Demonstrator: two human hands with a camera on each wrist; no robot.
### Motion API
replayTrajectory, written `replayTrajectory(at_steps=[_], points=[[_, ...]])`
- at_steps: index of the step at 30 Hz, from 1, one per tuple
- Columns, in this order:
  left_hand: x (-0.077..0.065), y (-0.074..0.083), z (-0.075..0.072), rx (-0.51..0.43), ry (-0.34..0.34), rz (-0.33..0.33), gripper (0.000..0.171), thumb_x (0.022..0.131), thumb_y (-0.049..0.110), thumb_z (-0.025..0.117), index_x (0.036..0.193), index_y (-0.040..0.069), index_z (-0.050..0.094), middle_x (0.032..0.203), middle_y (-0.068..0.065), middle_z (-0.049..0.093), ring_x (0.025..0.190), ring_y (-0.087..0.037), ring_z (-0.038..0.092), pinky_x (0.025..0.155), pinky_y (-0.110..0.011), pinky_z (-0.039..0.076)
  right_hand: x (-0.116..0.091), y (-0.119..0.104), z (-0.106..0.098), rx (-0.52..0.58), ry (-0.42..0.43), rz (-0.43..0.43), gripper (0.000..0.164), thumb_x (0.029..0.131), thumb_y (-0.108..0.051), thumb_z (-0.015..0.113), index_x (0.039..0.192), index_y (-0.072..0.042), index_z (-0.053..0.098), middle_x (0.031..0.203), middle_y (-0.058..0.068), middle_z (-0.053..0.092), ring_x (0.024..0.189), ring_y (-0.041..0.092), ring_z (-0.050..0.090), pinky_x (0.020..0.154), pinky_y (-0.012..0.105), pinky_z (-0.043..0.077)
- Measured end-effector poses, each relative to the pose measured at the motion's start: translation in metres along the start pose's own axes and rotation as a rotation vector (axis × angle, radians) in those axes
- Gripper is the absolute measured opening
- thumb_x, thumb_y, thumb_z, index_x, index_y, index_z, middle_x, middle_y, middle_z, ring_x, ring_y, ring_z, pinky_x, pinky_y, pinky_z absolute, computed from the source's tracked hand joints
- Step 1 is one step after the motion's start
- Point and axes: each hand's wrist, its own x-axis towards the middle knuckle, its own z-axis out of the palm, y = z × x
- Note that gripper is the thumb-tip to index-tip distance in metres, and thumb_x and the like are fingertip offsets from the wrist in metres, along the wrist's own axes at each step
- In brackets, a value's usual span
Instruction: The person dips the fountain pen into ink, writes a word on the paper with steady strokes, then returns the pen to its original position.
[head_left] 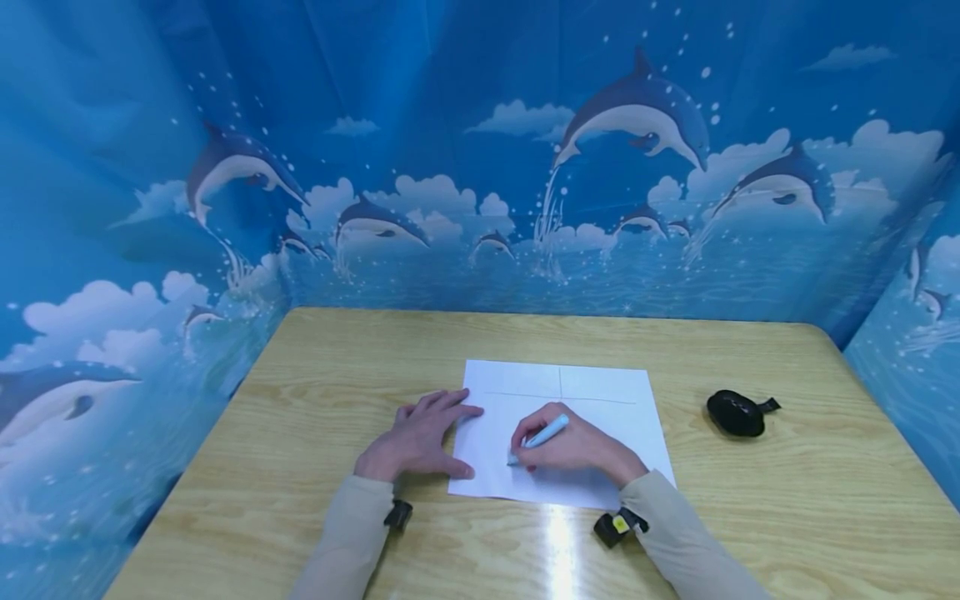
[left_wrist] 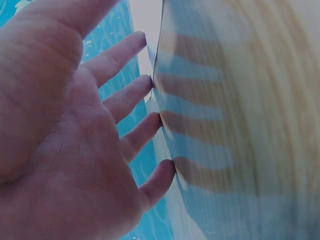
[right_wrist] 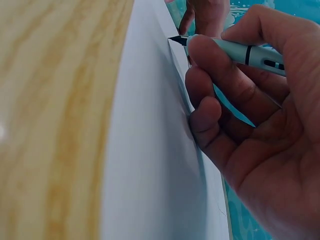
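Observation:
A white sheet of paper lies on the wooden table, with a long thin line across its upper part and a short upright line meeting it. My right hand rests on the sheet and pinches a light blue fountain pen. In the right wrist view the pen's dark nib is right at the paper's surface. My left hand lies at the paper's left edge, fingers spread, thumb and fingertips over the margin. The left wrist view shows its fingertips touching down on the surface.
A glossy black object with a short tab sits on the table to the right of the paper. Behind and beside the table hangs a blue curtain printed with dolphins. Small black devices are strapped to both wrists.

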Motion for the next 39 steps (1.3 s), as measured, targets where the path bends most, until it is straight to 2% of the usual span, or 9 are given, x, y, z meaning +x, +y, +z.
replayTrajectory(at_steps=[9,13,18,21,23,27,30,35,39], points=[[0.000,0.000,0.001,0.004,-0.003,-0.008,0.081,0.078,0.053,0.085,0.150,0.037,0.050,0.170,0.002,0.027,0.157,-0.034,0.021,0.121,-0.067,0.022,0.001,0.001,0.001,-0.014,-0.013,-0.005,0.007,0.091,-0.015,0.072,0.090,-0.013,0.078,0.073,0.005,0.075,0.061,0.011,0.064,0.058,0.024,0.052],[0.000,0.000,0.001,-0.001,-0.002,-0.002,0.081,0.078,0.053,0.084,0.150,0.037,0.050,0.170,0.002,0.027,0.157,-0.034,0.021,0.121,-0.067,0.022,-0.002,0.000,0.000,-0.022,0.004,0.000,0.006,0.091,-0.017,0.072,0.089,-0.015,0.078,0.071,0.001,0.074,0.059,0.008,0.060,0.058,0.022,0.049],[0.000,0.000,0.002,-0.004,-0.004,0.006,0.082,0.078,0.053,0.084,0.150,0.037,0.050,0.171,0.002,0.027,0.157,-0.035,0.021,0.120,-0.067,0.022,-0.010,0.004,-0.012,-0.060,0.098,-0.027,0.006,0.092,-0.016,0.072,0.094,-0.015,0.078,0.072,-0.002,0.074,0.057,0.004,0.052,0.056,0.019,0.043],[0.000,-0.001,0.002,-0.006,-0.004,0.015,0.082,0.078,0.052,0.084,0.150,0.036,0.049,0.171,0.002,0.027,0.157,-0.034,0.021,0.120,-0.067,0.022,-0.016,0.007,-0.025,-0.103,0.185,-0.023,0.009,0.094,-0.016,0.070,0.099,-0.015,0.077,0.077,0.000,0.076,0.060,0.006,0.055,0.057,0.019,0.042],[-0.001,-0.002,0.002,-0.006,-0.002,0.026,0.082,0.078,0.052,0.084,0.151,0.036,0.049,0.171,0.002,0.027,0.157,-0.034,0.021,0.120,-0.067,0.022,-0.021,0.008,-0.033,-0.132,0.252,0.012,0.010,0.094,-0.016,0.068,0.100,-0.017,0.077,0.081,-0.002,0.076,0.064,0.009,0.059,0.058,0.021,0.043],[-0.002,-0.004,0.002,-0.015,0.003,0.045,0.082,0.079,0.051,0.085,0.151,0.035,0.049,0.171,0.001,0.027,0.157,-0.035,0.022,0.119,-0.068,0.022,-0.030,0.011,-0.044,-0.159,0.390,0.093,0.011,0.094,-0.019,0.067,0.099,-0.019,0.076,0.088,-0.004,0.077,0.083,0.013,0.067,0.073,0.025,0.051],[-0.002,-0.004,0.001,-0.017,0.003,0.048,0.083,0.079,0.051,0.084,0.151,0.034,0.049,0.171,0.001,0.027,0.157,-0.035,0.022,0.119,-0.068,0.022,-0.035,0.014,-0.049,-0.154,0.464,0.121,0.012,0.096,-0.020,0.067,0.101,-0.017,0.076,0.088,-0.004,0.078,0.095,0.015,0.069,0.083,0.030,0.053],[-0.002,-0.004,0.000,-0.007,-0.001,0.044,0.083,0.079,0.051,0.084,0.152,0.035,0.048,0.171,0.001,0.026,0.157,-0.035,0.022,0.119,-0.068,0.022,-0.036,0.021,-0.052,-0.130,0.514,0.139,0.015,0.099,-0.024,0.066,0.104,-0.014,0.075,0.085,-0.003,0.078,0.095,0.018,0.069,0.082,0.033,0.054],[-0.002,-0.003,-0.001,-0.012,-0.002,0.046,0.082,0.080,0.051,0.084,0.152,0.034,0.048,0.171,0.000,0.027,0.157,-0.036,0.021,0.119,-0.069,0.022,-0.035,0.025,-0.052,-0.125,0.517,0.146,0.015,0.099,-0.026,0.066,0.104,-0.015,0.075,0.087,-0.004,0.078,0.097,0.019,0.068,0.082,0.033,0.053]])
